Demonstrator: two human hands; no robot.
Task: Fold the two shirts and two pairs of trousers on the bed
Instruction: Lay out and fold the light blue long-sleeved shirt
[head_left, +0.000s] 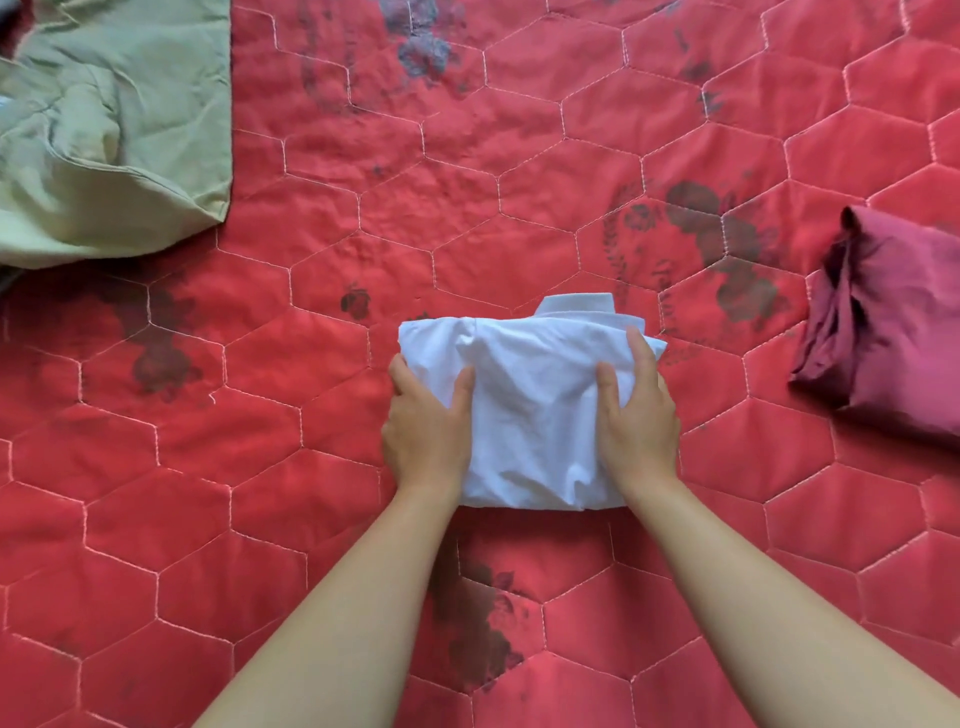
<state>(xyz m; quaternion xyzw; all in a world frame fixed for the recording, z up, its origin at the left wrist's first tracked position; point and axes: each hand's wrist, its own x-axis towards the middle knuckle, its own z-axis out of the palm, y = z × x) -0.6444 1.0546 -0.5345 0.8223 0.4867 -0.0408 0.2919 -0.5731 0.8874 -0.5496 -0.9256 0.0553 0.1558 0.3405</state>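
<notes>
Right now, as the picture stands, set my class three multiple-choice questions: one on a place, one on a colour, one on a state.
1. Where is the maroon garment relative to the white shirt?
A. To its right
B. To its left
C. Underneath it

2. What colour is the quilted bedspread?
A. Blue
B. Red
C. Yellow

3. What state is the white shirt in?
A. Spread flat
B. Hanging up
C. Folded into a bundle

Answers:
1 A, it lies near the view's right edge.
2 B, red hexagon-stitched cloth fills the frame.
3 C, the left hand and right hand steady a compact bundle.
</notes>
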